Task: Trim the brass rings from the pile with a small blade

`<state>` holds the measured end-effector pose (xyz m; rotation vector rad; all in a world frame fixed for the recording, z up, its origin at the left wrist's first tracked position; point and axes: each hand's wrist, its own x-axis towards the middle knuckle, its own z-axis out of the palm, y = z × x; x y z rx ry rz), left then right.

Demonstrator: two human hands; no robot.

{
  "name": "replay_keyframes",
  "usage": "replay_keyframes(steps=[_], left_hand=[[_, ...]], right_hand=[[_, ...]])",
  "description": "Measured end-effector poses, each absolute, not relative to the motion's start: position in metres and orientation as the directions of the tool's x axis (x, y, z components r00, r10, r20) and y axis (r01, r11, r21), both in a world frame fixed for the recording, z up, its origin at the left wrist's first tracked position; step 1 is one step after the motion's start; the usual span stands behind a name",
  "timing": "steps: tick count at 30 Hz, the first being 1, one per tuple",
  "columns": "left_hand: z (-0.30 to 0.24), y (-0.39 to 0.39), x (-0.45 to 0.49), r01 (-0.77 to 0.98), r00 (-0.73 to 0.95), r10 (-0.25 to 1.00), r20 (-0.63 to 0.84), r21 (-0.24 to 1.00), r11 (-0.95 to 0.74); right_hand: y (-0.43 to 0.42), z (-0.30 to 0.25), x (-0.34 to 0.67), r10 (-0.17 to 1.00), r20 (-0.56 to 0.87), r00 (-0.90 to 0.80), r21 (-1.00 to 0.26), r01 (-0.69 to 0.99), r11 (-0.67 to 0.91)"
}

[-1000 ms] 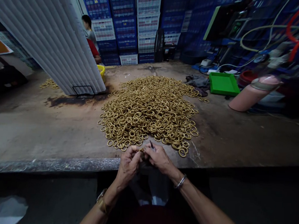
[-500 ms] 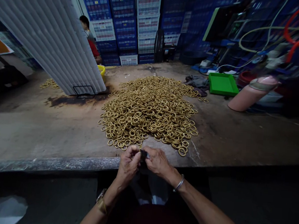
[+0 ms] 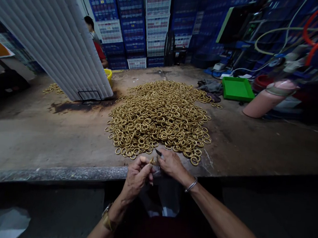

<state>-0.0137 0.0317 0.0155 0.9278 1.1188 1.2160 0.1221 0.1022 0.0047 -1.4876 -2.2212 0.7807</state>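
My left hand [image 3: 139,174] pinches a gold-coloured ring [image 3: 152,161] between thumb and fingers at the table's front edge. Close beside it, my right hand [image 3: 171,166] is closed around a small knife, whose dark pointed blade [image 3: 158,152] sticks out toward the upper left. The blade is apart from the ring, slightly above and to its right. Just beyond both hands spreads a large heap of gold-coloured rings [image 3: 159,115]. Most of the knife's handle is hidden in my right fist.
A tall ribbed white panel [image 3: 79,46] leans at the left on a black wire stand [image 3: 89,96]. At the right are a green tray [image 3: 237,89], a pink bottle-like object [image 3: 269,100] and a grey cloth [image 3: 209,86]. Behind the table [image 3: 72,138], a person [image 3: 98,48] stands near stacked crates [image 3: 130,21].
My right hand has moved slightly up and away from my left, with the knife blade now clear of the ring. My left hand has stayed nearly in place, the ring now showing.
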Motion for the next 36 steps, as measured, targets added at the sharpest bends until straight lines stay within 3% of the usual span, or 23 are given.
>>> replay_keyframes(steps=[3, 5, 9, 11, 13, 16, 21, 26, 33, 36], left_hand=[[0.013, 0.033, -0.015, -0.375, 0.013, 0.983, -0.184, 0.910, 0.175], [0.011, 0.034, -0.016, -0.444, 0.030, 0.981, -0.193, 0.876, 0.186], [0.012, 0.035, -0.016, -0.511, 0.051, 0.973, -0.227, 0.831, 0.220], [0.012, 0.035, -0.016, -0.531, 0.060, 0.964, -0.259, 0.809, 0.251], [0.012, 0.034, -0.016, -0.549, 0.047, 0.954, -0.296, 0.790, 0.272], [0.010, 0.034, -0.017, -0.582, 0.004, 0.928, -0.373, 0.754, 0.305], [0.014, 0.034, -0.015, -0.588, 0.063, 0.910, -0.409, 0.722, 0.365], [0.022, 0.032, -0.013, -0.561, 0.107, 0.909, -0.402, 0.731, 0.389], [0.008, 0.032, -0.013, -0.437, -0.011, 0.949, -0.316, 0.855, 0.280], [0.008, 0.034, -0.013, -0.391, 0.018, 0.938, -0.347, 0.861, 0.326]], right_hand=[[0.100, 0.005, 0.120, 0.928, -0.079, -0.365, -0.854, 0.505, 0.126], [0.095, 0.008, 0.118, 0.896, -0.181, -0.406, -0.938, 0.346, -0.033], [0.086, 0.012, 0.114, 0.798, -0.266, -0.540, -0.963, 0.117, -0.242], [0.086, 0.011, 0.113, 0.803, -0.275, -0.529, -0.957, 0.072, -0.281], [0.087, 0.007, 0.113, 0.852, -0.251, -0.460, -0.967, 0.087, -0.238], [0.089, 0.002, 0.112, 0.930, -0.078, -0.360, -0.987, 0.156, -0.022], [0.087, 0.002, 0.112, 0.920, 0.131, -0.370, -0.948, 0.225, 0.225], [0.084, 0.004, 0.112, 0.915, 0.179, -0.362, -0.921, 0.265, 0.286], [0.084, 0.001, 0.112, 0.922, 0.106, -0.372, -0.903, 0.351, 0.245], [0.086, 0.002, 0.112, 0.922, 0.084, -0.378, -0.899, 0.370, 0.234]])
